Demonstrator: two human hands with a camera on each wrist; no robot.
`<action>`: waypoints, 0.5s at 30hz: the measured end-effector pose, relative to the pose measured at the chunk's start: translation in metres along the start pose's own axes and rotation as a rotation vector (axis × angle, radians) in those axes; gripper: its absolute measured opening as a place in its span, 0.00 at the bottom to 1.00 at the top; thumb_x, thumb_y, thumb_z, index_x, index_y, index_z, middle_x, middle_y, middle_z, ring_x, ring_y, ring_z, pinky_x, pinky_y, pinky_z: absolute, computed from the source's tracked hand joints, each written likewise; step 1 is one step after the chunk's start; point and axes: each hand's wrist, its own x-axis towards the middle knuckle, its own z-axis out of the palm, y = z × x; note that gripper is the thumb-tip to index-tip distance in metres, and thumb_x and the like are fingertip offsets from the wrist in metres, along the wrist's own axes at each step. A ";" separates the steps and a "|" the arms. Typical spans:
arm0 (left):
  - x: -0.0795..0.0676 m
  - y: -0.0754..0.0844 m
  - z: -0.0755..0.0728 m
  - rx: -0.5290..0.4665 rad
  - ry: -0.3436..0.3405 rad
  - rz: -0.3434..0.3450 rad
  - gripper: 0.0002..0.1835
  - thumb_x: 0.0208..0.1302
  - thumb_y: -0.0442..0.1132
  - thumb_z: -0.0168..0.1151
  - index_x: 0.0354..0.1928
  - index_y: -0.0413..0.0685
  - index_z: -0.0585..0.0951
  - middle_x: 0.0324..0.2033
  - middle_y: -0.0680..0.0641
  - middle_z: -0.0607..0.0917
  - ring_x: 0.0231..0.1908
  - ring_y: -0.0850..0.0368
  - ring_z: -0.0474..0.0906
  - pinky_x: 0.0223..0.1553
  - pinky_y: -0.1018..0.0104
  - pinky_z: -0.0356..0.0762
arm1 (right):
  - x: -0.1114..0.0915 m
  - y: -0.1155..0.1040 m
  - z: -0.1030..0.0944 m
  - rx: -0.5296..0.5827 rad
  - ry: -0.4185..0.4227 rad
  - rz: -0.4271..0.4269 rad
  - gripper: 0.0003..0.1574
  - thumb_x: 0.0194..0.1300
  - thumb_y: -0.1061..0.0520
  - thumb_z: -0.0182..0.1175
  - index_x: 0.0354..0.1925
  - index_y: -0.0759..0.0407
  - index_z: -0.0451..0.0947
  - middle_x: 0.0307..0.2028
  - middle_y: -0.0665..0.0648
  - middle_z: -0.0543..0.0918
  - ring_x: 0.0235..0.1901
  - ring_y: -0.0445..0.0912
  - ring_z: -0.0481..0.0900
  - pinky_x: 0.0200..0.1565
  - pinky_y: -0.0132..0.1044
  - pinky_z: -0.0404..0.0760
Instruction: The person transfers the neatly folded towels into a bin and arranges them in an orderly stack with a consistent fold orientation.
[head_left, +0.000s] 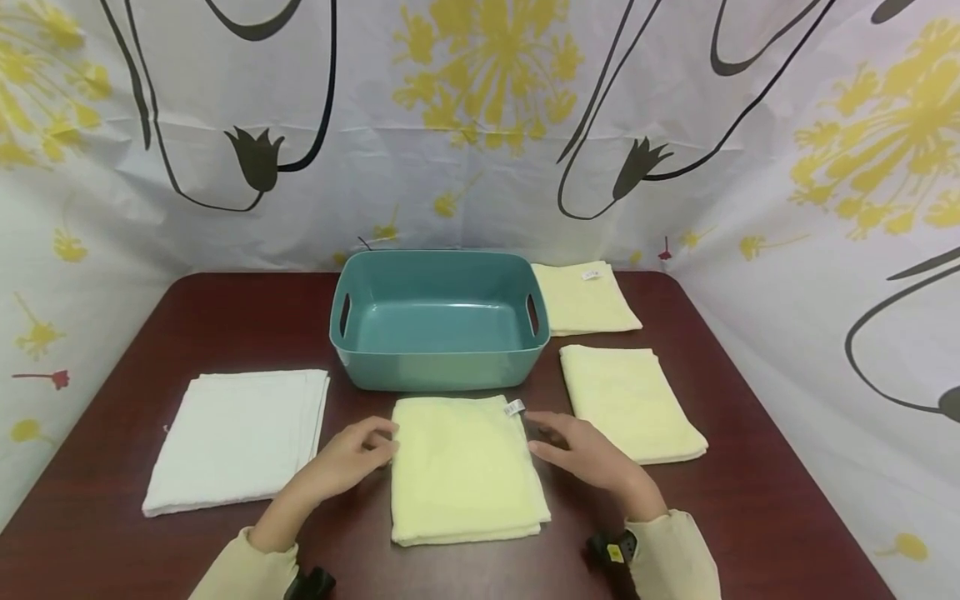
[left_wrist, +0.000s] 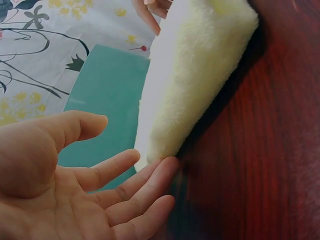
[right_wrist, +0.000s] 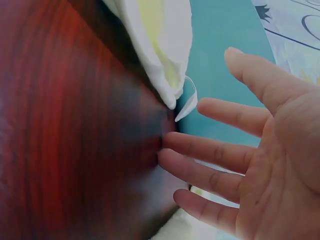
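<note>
A folded pale yellow towel (head_left: 465,475) lies on the table between my two hands, a small white tag (head_left: 514,407) at its far right corner. My left hand (head_left: 358,457) is at its left edge, with relaxed fingers; in the left wrist view the fingertips (left_wrist: 167,167) are right at the towel's corner (left_wrist: 195,75). On the other side, my right hand (head_left: 581,450) stands beside the tagged corner, thumb and fingers spread apart. In the right wrist view nothing lies between those fingers (right_wrist: 210,150), and the tag (right_wrist: 188,102) hangs just beyond them.
A teal basket (head_left: 438,371) with handle slots stands behind the towel. To the left lies a folded white towel (head_left: 240,437). Two more folded yellow towels lie at right, one nearer (head_left: 630,404) and one beside the basket (head_left: 588,300). A patterned cloth (head_left: 480,167) hangs behind the table.
</note>
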 end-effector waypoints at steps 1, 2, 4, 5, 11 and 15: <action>0.000 0.000 0.001 0.001 -0.003 -0.001 0.18 0.63 0.40 0.57 0.52 0.38 0.74 0.38 0.45 0.80 0.38 0.55 0.77 0.36 0.60 0.74 | 0.000 0.000 0.001 -0.004 0.000 -0.003 0.35 0.64 0.43 0.54 0.63 0.60 0.65 0.58 0.58 0.71 0.52 0.51 0.73 0.50 0.47 0.71; 0.000 0.000 0.002 0.002 -0.005 -0.001 0.18 0.63 0.40 0.57 0.52 0.38 0.74 0.37 0.45 0.81 0.38 0.54 0.77 0.36 0.59 0.73 | 0.000 -0.001 0.003 -0.013 0.001 -0.010 0.35 0.64 0.43 0.54 0.63 0.60 0.65 0.58 0.58 0.71 0.53 0.51 0.72 0.51 0.47 0.71; 0.000 -0.001 0.003 0.003 -0.006 -0.003 0.18 0.63 0.41 0.57 0.52 0.39 0.74 0.37 0.45 0.80 0.38 0.54 0.77 0.37 0.58 0.73 | 0.000 -0.003 0.006 -0.039 0.000 -0.026 0.34 0.65 0.43 0.54 0.62 0.60 0.66 0.57 0.58 0.72 0.54 0.51 0.71 0.52 0.47 0.70; 0.000 -0.001 0.004 0.003 -0.006 -0.004 0.18 0.63 0.41 0.57 0.52 0.39 0.75 0.37 0.45 0.80 0.38 0.55 0.77 0.37 0.58 0.73 | 0.000 -0.005 0.007 -0.053 0.000 -0.040 0.34 0.65 0.43 0.54 0.61 0.61 0.66 0.56 0.58 0.72 0.54 0.51 0.71 0.52 0.48 0.70; 0.001 -0.002 0.008 -0.011 0.010 -0.006 0.18 0.62 0.40 0.58 0.51 0.40 0.75 0.36 0.46 0.80 0.36 0.56 0.77 0.35 0.60 0.73 | 0.001 -0.012 0.016 -0.096 0.012 -0.079 0.31 0.65 0.45 0.54 0.60 0.62 0.69 0.55 0.58 0.74 0.56 0.51 0.70 0.54 0.48 0.68; 0.002 -0.001 0.012 -0.010 0.035 -0.010 0.17 0.62 0.39 0.58 0.51 0.40 0.75 0.37 0.45 0.79 0.38 0.53 0.76 0.34 0.61 0.73 | 0.002 -0.012 0.020 -0.080 0.017 -0.093 0.31 0.66 0.44 0.53 0.60 0.61 0.69 0.54 0.58 0.74 0.55 0.51 0.70 0.53 0.48 0.69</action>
